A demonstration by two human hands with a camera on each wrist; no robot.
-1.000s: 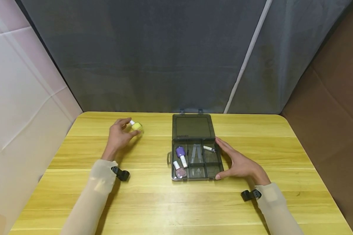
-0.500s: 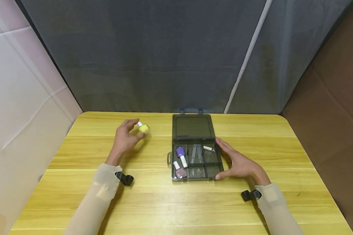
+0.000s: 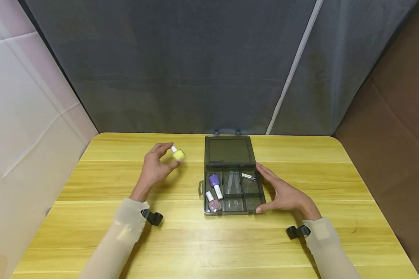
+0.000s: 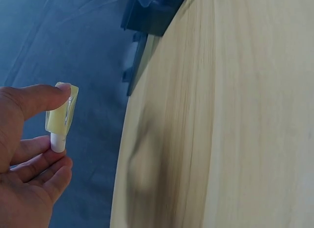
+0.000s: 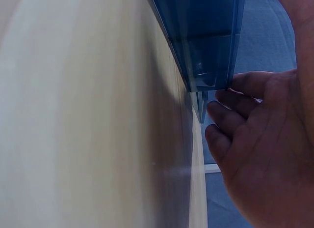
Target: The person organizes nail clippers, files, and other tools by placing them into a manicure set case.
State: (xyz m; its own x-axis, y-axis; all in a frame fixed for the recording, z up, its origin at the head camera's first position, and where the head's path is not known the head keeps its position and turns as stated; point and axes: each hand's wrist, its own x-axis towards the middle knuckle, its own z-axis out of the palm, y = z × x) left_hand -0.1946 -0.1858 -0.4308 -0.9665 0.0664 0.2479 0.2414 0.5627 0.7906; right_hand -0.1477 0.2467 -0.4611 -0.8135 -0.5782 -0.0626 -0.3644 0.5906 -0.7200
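Yellow polish bottle point(image 3: 178, 154) pinched in the left hand point(image 3: 154, 169) above the table point(image 3: 90, 232).
Right hand point(image 3: 283, 193) — fingers spread — rests against the open organizer box point(image 3: 230, 186).

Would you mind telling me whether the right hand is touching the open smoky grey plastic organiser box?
Touching. The head view shows the right hand flat against the smoky grey plastic organiser box's right wall.

3 polish bottles point(image 3: 179, 154), 1 organizer case point(image 3: 230, 151)
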